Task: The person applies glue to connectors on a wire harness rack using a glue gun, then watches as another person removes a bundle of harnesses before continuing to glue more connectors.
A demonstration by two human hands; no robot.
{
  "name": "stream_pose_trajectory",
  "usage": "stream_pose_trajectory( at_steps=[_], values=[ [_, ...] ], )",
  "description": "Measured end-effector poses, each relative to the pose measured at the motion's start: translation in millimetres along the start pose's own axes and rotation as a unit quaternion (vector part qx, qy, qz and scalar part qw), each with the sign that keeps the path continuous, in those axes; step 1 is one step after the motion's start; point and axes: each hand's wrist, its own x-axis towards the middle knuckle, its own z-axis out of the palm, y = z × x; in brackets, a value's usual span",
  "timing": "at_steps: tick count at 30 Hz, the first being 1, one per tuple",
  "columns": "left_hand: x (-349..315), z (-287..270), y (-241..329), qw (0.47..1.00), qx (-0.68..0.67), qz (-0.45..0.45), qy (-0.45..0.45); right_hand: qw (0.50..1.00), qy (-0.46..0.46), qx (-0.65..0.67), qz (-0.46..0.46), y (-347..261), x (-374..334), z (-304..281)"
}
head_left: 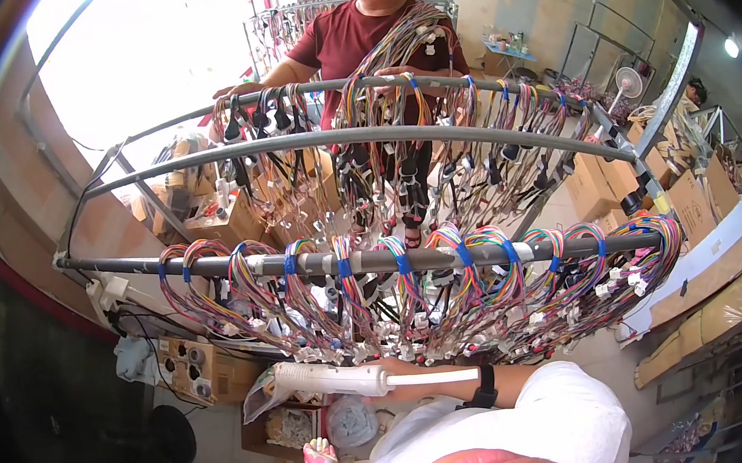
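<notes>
In my right hand (385, 373) is a white glue gun (331, 380), mostly covering my fingers. A white glue stick (432, 378) sticks out of its rear end, over my forearm with its black wristband. The gun's front points left, beside a piece of clear plastic (260, 398). Lower down, my left hand (320, 455), in a pink-and-white stained glove, has its fingers curled; what they hold, if anything, is hidden. Just beyond the gun, bundled wire harnesses (403, 264) with blue tape and white connectors hang over a grey rail (365, 259).
Farther off, more harnesses hang from a second rail (363, 135). Behind it stands a person (350, 44) in a dark red shirt, hands at the rail, harnesses over one shoulder. Cartons (211, 369) stand lower left, with others (601, 185) at right. A fan (627, 84) is at the back right.
</notes>
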Motion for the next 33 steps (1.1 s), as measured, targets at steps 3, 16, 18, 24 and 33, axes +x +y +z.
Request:
stream_pose_trajectory(
  at_steps=[3, 16, 18, 24, 33],
  values=[
    [4.8, 1.5, -0.1, 1.0, -0.007, -0.009, 0.003, 1.0, 0.008, -0.007, 0.003, 4.8, 0.2, 0.3],
    [2.2, -0.3, -0.7, 1.0, -0.012, -0.005, 0.01, 1.0, 0.004, -0.015, 0.005, 3.2, 0.6, 2.7],
    [2.0, 1.0, -1.8, 1.0, -0.006, 0.001, 0.019, 1.0, -0.001, -0.007, 0.009, 1.5, 0.0, 2.9],
    [8.3, -15.0, -0.8, 1.0, -0.008, -0.001, -0.006, 1.0, 0.008, -0.012, -0.014, 2.9, -0.5, 5.2],
    [7.5, -8.6, 1.4, 1.0, -0.018, -0.013, -0.007, 1.0, 0.025, -0.009, -0.003, -1.3, -0.7, 7.6]
  ],
)
